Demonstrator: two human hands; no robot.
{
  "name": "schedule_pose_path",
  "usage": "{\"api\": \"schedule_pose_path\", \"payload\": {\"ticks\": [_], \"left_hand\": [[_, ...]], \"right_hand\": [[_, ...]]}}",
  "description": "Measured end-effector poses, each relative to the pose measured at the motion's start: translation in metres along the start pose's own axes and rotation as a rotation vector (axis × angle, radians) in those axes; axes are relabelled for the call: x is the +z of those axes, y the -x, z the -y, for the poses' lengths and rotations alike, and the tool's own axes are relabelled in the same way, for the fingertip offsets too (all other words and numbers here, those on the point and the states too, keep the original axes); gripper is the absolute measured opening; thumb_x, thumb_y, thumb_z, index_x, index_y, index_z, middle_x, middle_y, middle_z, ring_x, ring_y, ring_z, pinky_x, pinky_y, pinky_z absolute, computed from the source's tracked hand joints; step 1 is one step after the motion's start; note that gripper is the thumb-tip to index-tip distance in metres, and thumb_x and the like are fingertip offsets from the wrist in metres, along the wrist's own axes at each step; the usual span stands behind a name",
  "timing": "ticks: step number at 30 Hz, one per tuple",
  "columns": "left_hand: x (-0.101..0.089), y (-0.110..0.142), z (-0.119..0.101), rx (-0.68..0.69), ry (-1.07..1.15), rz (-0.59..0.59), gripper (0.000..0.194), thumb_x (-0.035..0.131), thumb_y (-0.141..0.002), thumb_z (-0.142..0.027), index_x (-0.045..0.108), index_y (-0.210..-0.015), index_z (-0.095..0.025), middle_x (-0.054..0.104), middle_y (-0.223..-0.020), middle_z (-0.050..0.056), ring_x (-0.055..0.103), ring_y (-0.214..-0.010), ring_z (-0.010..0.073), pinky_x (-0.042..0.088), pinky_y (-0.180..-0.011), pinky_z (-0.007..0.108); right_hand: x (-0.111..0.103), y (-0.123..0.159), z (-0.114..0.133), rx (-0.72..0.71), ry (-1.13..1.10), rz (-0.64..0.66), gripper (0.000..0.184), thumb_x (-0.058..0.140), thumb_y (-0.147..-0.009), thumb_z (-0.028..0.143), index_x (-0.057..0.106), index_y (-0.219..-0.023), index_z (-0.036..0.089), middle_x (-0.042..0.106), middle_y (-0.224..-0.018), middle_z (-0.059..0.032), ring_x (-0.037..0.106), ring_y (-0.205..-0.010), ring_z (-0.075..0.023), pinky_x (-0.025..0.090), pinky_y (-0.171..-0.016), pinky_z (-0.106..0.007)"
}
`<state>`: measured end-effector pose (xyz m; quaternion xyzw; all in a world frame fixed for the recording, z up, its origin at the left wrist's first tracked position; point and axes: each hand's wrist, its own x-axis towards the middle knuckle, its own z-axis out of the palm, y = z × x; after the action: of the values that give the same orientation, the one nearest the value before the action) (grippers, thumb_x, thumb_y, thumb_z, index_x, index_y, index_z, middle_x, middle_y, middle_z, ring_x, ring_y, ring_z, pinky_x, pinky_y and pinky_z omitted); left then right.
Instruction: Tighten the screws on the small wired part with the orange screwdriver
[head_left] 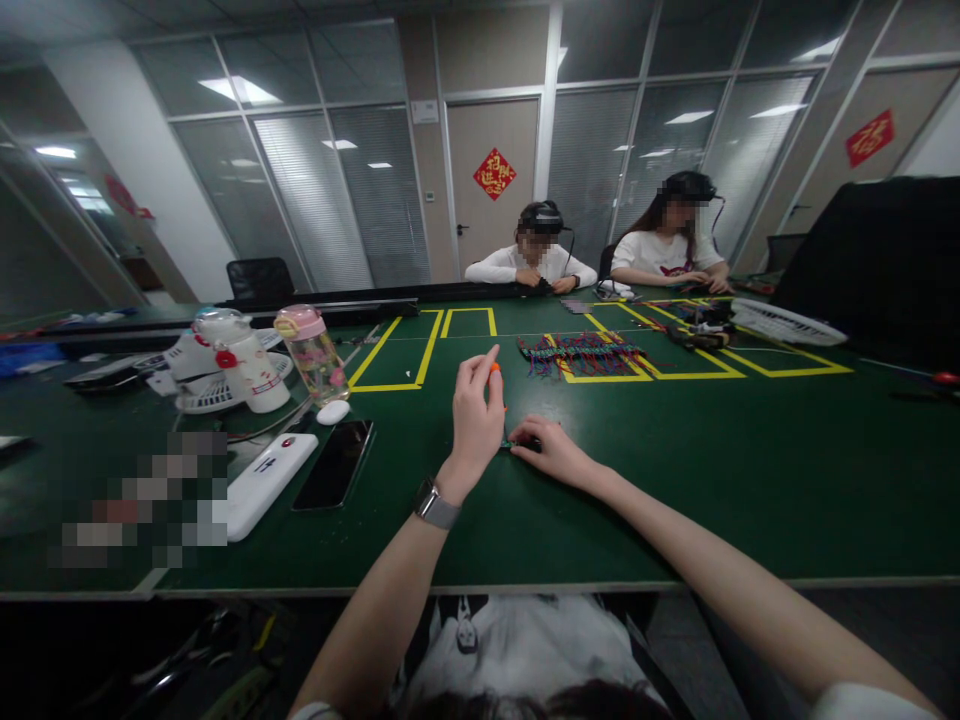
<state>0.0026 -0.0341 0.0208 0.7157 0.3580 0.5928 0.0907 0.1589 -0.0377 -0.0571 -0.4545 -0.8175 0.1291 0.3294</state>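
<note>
My left hand, with a watch on the wrist, is closed round an upright, slim screwdriver. Its orange end shows above the thumb, and most of it is hidden by my fingers. Its lower end comes down beside a small green circuit board on the table. The fingertips of my right hand pinch that board's edge from the right. Something dark lies under the right fingers, too covered to make out. Beyond both hands lies a row of small boards with red and blue wires.
On the green table, a black phone, a white power bank, a white oval case, a clear bottle and a white jug stand left. Yellow tape marks rectangles. Two people sit opposite. A black screen rises right.
</note>
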Motion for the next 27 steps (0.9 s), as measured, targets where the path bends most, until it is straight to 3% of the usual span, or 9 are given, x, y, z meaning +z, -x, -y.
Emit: {"api": "schedule_pose_path", "payload": {"ticks": [6, 11, 16, 22, 27], "left_hand": [[-0.0006, 0.0007, -0.0034, 0.036, 0.032, 0.043, 0.026, 0.05, -0.091, -0.025, 0.062, -0.114, -0.022, 0.062, -0.095, 0.005, 0.059, -0.087, 0.0155, 0.047, -0.082, 0.029], [-0.0001, 0.0009, -0.0034, 0.044, 0.111, 0.082, 0.034, 0.039, -0.096, -0.021, 0.055, -0.125, -0.022, 0.06, -0.113, 0.007, 0.057, -0.105, 0.0158, 0.045, -0.091, 0.03], [-0.0009, 0.0005, -0.0035, 0.021, 0.101, 0.056, 0.025, 0.054, -0.09, -0.025, 0.064, -0.113, -0.023, 0.061, -0.093, 0.004, 0.059, -0.085, 0.0145, 0.047, -0.081, 0.028], [-0.0007, -0.0015, -0.0034, -0.022, 0.275, 0.111, 0.031, 0.042, -0.095, -0.02, 0.059, -0.12, -0.023, 0.062, -0.112, 0.006, 0.058, -0.102, 0.0143, 0.046, -0.09, 0.028], [0.0002, -0.0007, -0.0012, -0.009, 0.159, 0.024, 0.02, 0.059, -0.086, -0.023, 0.067, -0.105, -0.021, 0.062, -0.096, 0.004, 0.059, -0.086, 0.0147, 0.048, -0.08, 0.028]], "right_hand": [[-0.0007, 0.0004, 0.0004, 0.008, -0.005, -0.001, 0.006, 0.063, -0.08, 0.015, 0.065, -0.086, 0.017, 0.06, -0.082, -0.0039, 0.056, -0.077, -0.0169, 0.046, -0.072, -0.029], [-0.0013, 0.0003, 0.0019, 0.008, 0.002, 0.001, 0.007, 0.063, -0.079, 0.014, 0.066, -0.086, 0.016, 0.06, -0.082, -0.0039, 0.056, -0.077, -0.017, 0.046, -0.071, -0.029], [-0.0008, 0.0002, 0.0016, 0.01, 0.005, 0.003, 0.007, 0.063, -0.079, 0.015, 0.065, -0.086, 0.016, 0.061, -0.082, -0.004, 0.056, -0.078, -0.0173, 0.046, -0.072, -0.029], [-0.0008, 0.0002, 0.0021, 0.017, 0.003, 0.005, 0.006, 0.063, -0.079, 0.014, 0.065, -0.085, 0.015, 0.06, -0.082, -0.0042, 0.056, -0.077, -0.0168, 0.046, -0.071, -0.029], [-0.0016, -0.0002, 0.0026, 0.021, 0.006, 0.017, 0.008, 0.063, -0.079, 0.014, 0.065, -0.086, 0.015, 0.06, -0.082, -0.0042, 0.056, -0.077, -0.0168, 0.045, -0.071, -0.029]]}}
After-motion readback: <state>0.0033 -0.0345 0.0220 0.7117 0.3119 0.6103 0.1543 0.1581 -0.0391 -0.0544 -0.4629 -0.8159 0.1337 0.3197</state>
